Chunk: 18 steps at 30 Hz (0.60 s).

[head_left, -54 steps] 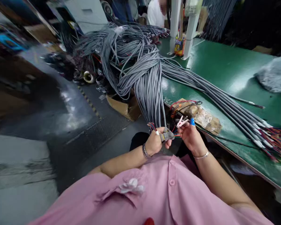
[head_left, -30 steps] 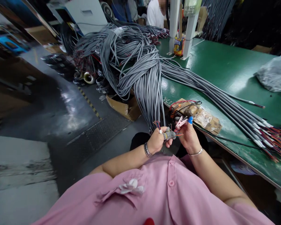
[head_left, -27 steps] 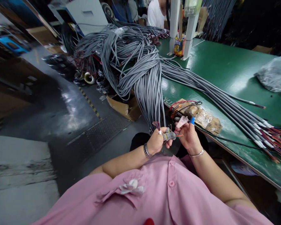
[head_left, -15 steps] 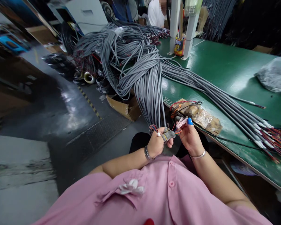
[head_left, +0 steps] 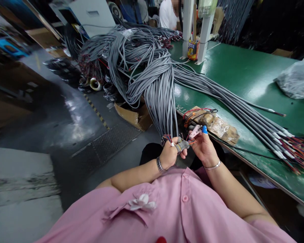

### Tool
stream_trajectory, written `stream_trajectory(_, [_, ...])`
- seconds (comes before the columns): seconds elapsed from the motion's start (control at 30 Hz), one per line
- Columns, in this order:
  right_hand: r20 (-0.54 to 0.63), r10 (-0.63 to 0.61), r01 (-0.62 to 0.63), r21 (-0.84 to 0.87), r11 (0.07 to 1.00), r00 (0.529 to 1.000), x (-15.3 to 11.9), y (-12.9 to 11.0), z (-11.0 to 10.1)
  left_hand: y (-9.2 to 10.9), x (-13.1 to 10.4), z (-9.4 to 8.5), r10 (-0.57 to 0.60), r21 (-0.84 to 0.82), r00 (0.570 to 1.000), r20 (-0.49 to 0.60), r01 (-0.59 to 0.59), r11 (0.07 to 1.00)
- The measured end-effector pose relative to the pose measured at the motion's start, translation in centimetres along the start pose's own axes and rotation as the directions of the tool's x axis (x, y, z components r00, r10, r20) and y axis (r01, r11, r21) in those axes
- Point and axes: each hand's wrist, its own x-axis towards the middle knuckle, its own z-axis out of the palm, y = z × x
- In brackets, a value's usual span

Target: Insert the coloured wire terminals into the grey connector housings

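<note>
My left hand (head_left: 169, 155) is closed around the end of a grey cable; thin coloured wires (head_left: 168, 137) fan out above the fist. A worn grey cover wraps its thumb, which points at more wire ends (head_left: 192, 142) between the hands. Just to the right, my right hand (head_left: 204, 150) pinches a pale pink clip (head_left: 195, 131), shaped like a clothes peg, close to those wire ends. One of its digits wears a blue cover (head_left: 204, 129). Grey cables (head_left: 162, 98) hang from the bench edge down to my left hand.
More cables with white-banded ends (head_left: 245, 116) lie across the green bench (head_left: 243, 74). A wooden block with tape and wires (head_left: 221, 130) sits at its edge. Also there are a plastic bag (head_left: 297, 79), a post (head_left: 205, 37) and an open carton (head_left: 131, 116) below. A person (head_left: 167, 15) is behind.
The pink clip has turned slightly in my right hand, by the wire ends. My left hand keeps its hold, and the whole view has shifted a little.
</note>
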Motion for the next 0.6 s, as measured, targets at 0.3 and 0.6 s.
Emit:
stream_trajectory(0.3, [0.059,0.023,-0.022,-0.023,0.999,0.998,-0.08,-0.63,-0.39,0.22,-0.81,-0.05,0.047,-0.057,0.998,-0.046,-0.049,0.997])
stream_trajectory(0.6, [0.01,-0.001,0.001,-0.049,0.999,1.0,-0.21,-0.37,-0.51,0.01,-0.31,0.42,0.052,-0.043,0.996,-0.076,-0.056,0.998])
